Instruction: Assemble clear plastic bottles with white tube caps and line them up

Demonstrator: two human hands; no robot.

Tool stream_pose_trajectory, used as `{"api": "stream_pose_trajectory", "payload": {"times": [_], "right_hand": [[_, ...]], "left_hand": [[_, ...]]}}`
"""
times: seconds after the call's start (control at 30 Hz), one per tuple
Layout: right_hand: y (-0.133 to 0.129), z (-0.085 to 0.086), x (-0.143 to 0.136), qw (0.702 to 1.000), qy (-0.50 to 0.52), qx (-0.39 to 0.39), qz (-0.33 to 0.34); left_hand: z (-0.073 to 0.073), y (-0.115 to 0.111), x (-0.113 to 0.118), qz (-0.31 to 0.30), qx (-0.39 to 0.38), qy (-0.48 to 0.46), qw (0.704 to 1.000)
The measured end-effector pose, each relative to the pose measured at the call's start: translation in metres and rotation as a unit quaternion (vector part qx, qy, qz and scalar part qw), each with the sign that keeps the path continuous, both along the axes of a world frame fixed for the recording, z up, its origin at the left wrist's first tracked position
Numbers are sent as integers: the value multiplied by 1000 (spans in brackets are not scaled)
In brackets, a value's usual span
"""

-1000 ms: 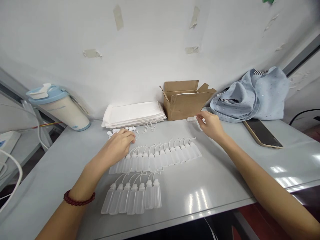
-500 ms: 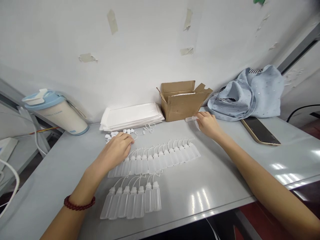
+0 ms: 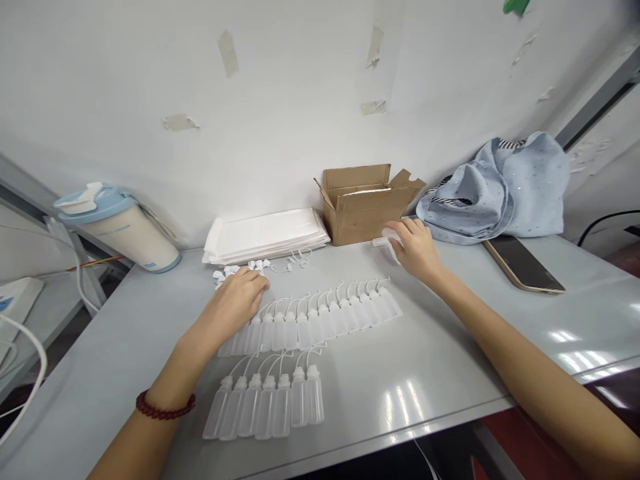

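My right hand (image 3: 416, 250) has its fingers closed on a small translucent plastic bottle (image 3: 391, 233) beside the cardboard box. Other clear pieces (image 3: 381, 243) lie on the table just under its fingertips. Over the left end of the back row of bottles (image 3: 327, 319), my left hand (image 3: 240, 297) is curled with its fingers together; whatever it may hold is hidden beneath it. Small white caps with thin straps (image 3: 257, 265) lie scattered just beyond it. A shorter front row of bottles (image 3: 267, 407) lies nearer the table edge, their caps hanging on thin straps.
An open cardboard box (image 3: 360, 217) and a stack of white sheets or sleeves (image 3: 265, 233) stand against the wall. To the right are a blue cloth bag (image 3: 500, 190) and a phone (image 3: 525, 265). A tumbler (image 3: 125, 230) leans at the left, near a white cable (image 3: 40, 373).
My right hand has raised a bottle slightly off the table by the box, tilting it. My left hand stays almost in place. The whole view has shifted a little.
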State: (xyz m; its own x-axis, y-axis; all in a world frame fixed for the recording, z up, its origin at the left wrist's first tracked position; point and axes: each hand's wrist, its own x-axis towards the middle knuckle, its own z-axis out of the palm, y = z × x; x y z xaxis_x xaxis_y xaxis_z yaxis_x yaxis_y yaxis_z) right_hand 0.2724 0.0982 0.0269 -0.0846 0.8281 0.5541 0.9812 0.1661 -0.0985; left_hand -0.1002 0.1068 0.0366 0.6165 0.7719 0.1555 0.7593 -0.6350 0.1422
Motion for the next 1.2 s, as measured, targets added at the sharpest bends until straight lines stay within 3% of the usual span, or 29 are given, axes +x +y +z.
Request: {"api": "stream_pose_trajectory", "payload": {"times": [0.13,0.2,0.27,0.33,0.4,0.53,0.63,0.77,0.93,1.2], "right_hand": [[-14,13,-21,996,50,38,59],[-25,19,-38,975,167,68,132],[-38,23,-56,941,283,37,181],[-52,25,-73,888,409,-43,208],[-65,27,-88,829,488,-142,234],[-81,29,-106,774,531,-206,275],[-86,27,-112,769,528,-224,281],[-86,23,-114,787,513,-219,262],[-87,21,-112,816,480,-198,254],[-94,16,-115,816,464,-251,237]], "left_hand": [[7,-5,6,9,-15,-38,999],[13,-13,13,19,-24,-66,997],[20,-24,23,39,-56,-114,991],[25,-37,34,80,-175,-262,946],[28,-49,44,100,-237,-359,897],[31,-62,54,113,-300,-451,833],[32,-64,54,111,-322,-470,814],[32,-65,55,116,-323,-477,809],[32,-69,59,106,-312,-474,816],[32,-77,61,56,-249,-464,848]]}}
